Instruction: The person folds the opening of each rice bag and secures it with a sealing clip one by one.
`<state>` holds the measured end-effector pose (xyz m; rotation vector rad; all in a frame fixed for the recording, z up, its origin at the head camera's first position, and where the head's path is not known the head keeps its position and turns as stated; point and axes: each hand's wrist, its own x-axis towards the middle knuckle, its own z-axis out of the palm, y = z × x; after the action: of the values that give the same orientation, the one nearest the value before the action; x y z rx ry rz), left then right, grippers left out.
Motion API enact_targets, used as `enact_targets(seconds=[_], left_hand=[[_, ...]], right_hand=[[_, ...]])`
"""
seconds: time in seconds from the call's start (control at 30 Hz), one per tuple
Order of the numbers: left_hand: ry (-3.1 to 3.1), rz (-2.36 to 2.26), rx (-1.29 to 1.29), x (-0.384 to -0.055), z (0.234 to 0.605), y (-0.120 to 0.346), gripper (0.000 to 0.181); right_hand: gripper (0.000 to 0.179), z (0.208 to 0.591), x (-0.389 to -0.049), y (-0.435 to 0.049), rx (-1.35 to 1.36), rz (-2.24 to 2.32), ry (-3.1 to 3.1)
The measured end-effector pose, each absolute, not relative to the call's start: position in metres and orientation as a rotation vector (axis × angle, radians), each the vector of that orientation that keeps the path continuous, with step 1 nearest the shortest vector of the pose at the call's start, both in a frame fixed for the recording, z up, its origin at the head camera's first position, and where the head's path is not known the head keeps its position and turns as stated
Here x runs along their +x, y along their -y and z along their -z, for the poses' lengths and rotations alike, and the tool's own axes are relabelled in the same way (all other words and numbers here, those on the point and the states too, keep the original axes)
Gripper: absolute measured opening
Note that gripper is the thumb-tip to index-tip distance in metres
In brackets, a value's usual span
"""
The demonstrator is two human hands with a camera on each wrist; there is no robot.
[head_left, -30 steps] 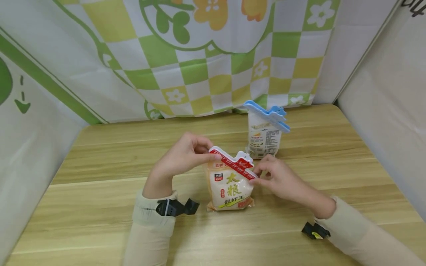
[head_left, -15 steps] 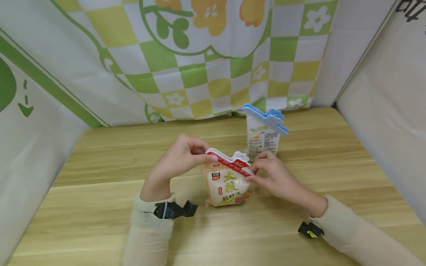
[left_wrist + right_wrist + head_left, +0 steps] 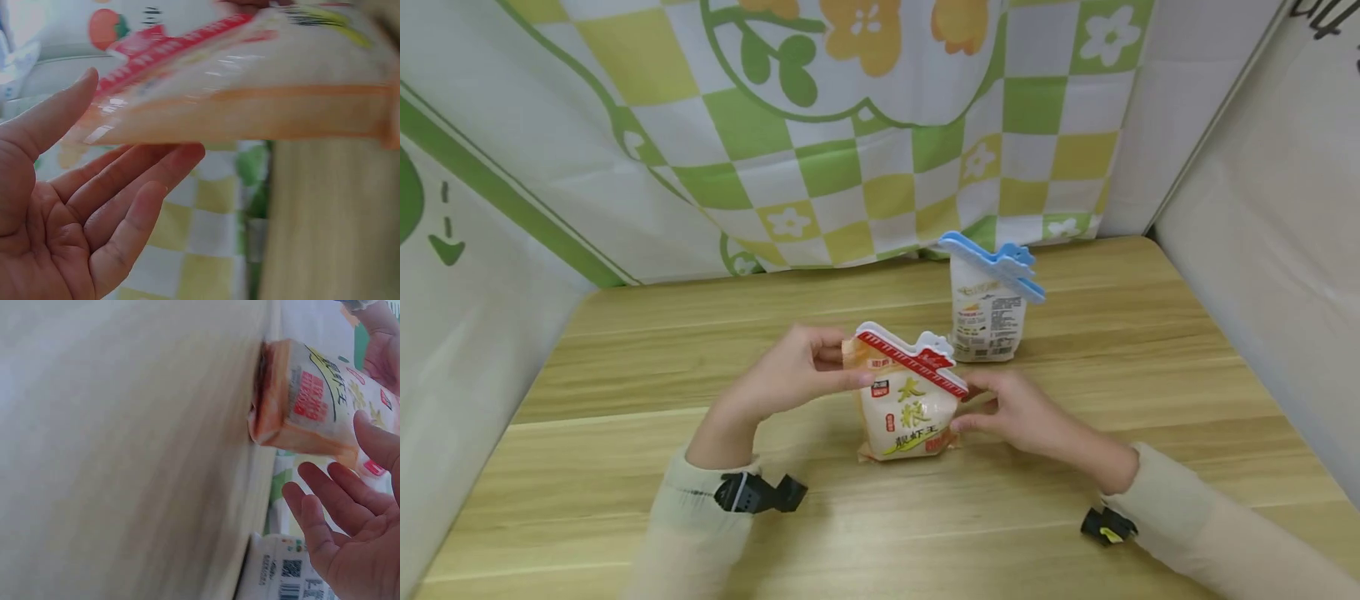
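Observation:
An orange and cream bag of rice [image 3: 917, 433] stands on the table, its top closed by a red and white sealing clip [image 3: 910, 357] that slopes down to the right. At the bag's upper left side is my left hand [image 3: 793, 375]. In the left wrist view its thumb and fingers are spread, with fingertips right at the bag's orange side [image 3: 250, 115]. My right hand [image 3: 1026, 417] is at the opposite side, just below the clip's lower end. The right wrist view shows its fingers loosely extended beside the bag [image 3: 319, 406], the thumb overlapping the front.
A second bag, white with printed text [image 3: 988, 325], stands behind and to the right, under a blue sealing clip [image 3: 1000, 265]. The wooden table [image 3: 662, 350] ends at a green and yellow checked cloth [image 3: 820, 167] at the back. White panels rise at both sides.
Both hands have let go of the clip's ends and loosened. The left hand has drawn back left and lower; the right has slid slightly down the bag's side. The clip stays on the bag.

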<state>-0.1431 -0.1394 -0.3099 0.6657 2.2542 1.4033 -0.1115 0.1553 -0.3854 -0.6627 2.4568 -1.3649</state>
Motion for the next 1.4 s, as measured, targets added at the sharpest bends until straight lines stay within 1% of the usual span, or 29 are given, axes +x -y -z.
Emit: enact_targets(seconds=[0.03,0.13,0.23,0.33,0.47,0.63,0.93,1.23,1.4], left_hand=[[-2.228,-1.402,0.644,-0.142,0.316,0.141,0.035],[-2.204,-1.338,0.626,-0.137,0.337,0.146,0.044],[-2.254,-1.241,0.654,-0.127,0.352,0.146,0.042],[-2.314,-1.227,0.649,-0.118,0.359,0.142,0.037],[-2.350,-1.297,0.603,-0.110,0.362,0.138,0.031],[-2.409,-1.299,0.604,-0.108,0.364,0.137,0.027],[-2.450,-1.301,0.556,-0.110,0.367,0.138,0.026],[-2.442,-1.353,0.446,-0.117,0.366,0.148,0.027],[-2.464,-1.358,0.422,-0.124,0.369,0.155,0.028]], right_hand=[[0.049,0.386,-0.111,-0.155,-0.651,1.399,-2.422],[0.050,0.391,-0.110,-0.151,-0.630,1.456,-2.369],[0.049,0.394,-0.109,-0.149,-0.612,1.472,-2.357],[0.047,0.394,-0.108,-0.146,-0.614,1.483,-2.355],[0.043,0.394,-0.107,-0.143,-0.616,1.494,-2.358],[0.042,0.394,-0.107,-0.139,-0.619,1.472,-2.427],[0.042,0.396,-0.112,-0.133,-0.565,1.510,-2.420],[0.040,0.394,-0.125,-0.118,-0.545,1.490,-2.461],[0.042,0.395,-0.132,-0.107,-0.538,1.508,-2.470]])
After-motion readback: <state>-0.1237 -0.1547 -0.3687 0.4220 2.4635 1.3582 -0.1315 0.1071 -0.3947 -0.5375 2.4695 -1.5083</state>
